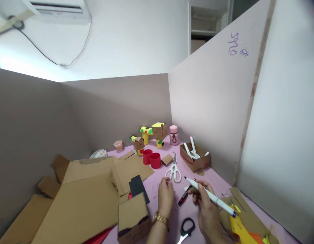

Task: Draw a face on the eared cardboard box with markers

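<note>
My right hand (206, 206) holds a white marker (215, 199), its dark tip pointing up and left. Small brown bits also show by its fingertips. My left hand (166, 194), with a gold bracelet (161, 218) on the wrist, has its fingers curled near the handles of the white scissors (174, 172); whether anything is between them is hidden. Between the hands lies a black and red pen-like item (184, 197) on the pink table. Black-handled scissors (187, 227) rest nearer the front. A cardboard box (133, 217) stands left of my left forearm.
Cardboard sheets (83, 196) cover the left side. Farther back are red cups (155, 160), painted cardboard figures (159, 131), a pink jar (173, 135) and a box of markers (197, 162). A yellow glue gun (239, 228) lies front right.
</note>
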A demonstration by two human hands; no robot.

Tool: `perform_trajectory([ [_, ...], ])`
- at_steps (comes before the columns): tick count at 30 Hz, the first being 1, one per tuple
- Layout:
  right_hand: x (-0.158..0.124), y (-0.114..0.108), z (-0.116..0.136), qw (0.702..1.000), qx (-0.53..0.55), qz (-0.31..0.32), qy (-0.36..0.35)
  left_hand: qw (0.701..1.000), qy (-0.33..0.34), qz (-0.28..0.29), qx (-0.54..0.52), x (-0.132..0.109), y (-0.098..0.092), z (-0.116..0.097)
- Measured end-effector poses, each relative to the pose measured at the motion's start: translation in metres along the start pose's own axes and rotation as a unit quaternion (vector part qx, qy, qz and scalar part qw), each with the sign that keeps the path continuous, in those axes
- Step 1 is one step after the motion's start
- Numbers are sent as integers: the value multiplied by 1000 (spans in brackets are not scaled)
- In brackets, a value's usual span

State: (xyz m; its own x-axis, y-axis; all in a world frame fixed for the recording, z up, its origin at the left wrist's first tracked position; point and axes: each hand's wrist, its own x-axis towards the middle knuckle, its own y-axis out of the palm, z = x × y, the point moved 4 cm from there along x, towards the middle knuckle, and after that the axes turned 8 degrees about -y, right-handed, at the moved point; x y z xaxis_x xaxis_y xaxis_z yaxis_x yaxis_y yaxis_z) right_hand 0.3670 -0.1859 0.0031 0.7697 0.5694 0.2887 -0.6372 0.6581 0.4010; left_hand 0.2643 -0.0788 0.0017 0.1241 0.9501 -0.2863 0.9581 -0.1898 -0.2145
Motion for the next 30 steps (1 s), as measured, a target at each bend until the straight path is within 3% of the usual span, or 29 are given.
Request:
perform_trajectory([
  [2, -1, -3, 4, 1000, -1, 3, -21, 990, -42, 42, -124, -10, 2, -5],
  [6, -9, -5, 10, 996, 4, 53, -69, 934, -102, 90, -330, -35, 3, -17],
  [10, -22, -2, 11, 992, 7, 97, -79, 880, -152, 103, -438, -53, 0, -22],
  [14, -28, 1, 7, 991, -13, 108, -72, 858, -148, 79, -486, -62, -3, -23],
  [18, -26, 1, 4, 991, -25, 113, -61, 868, -103, 62, -482, -71, -4, -23],
  [22, -28, 1, 6, 994, -9, 106, -41, 899, -22, 85, -430, -78, -3, -19],
  [27, -29, 6, 3, 992, 64, 109, 23, 937, 98, 123, -310, -83, -4, -17],
  [30, -32, 10, -1, 983, 137, 102, 71, 954, 139, 109, -244, -89, -7, -15],
])
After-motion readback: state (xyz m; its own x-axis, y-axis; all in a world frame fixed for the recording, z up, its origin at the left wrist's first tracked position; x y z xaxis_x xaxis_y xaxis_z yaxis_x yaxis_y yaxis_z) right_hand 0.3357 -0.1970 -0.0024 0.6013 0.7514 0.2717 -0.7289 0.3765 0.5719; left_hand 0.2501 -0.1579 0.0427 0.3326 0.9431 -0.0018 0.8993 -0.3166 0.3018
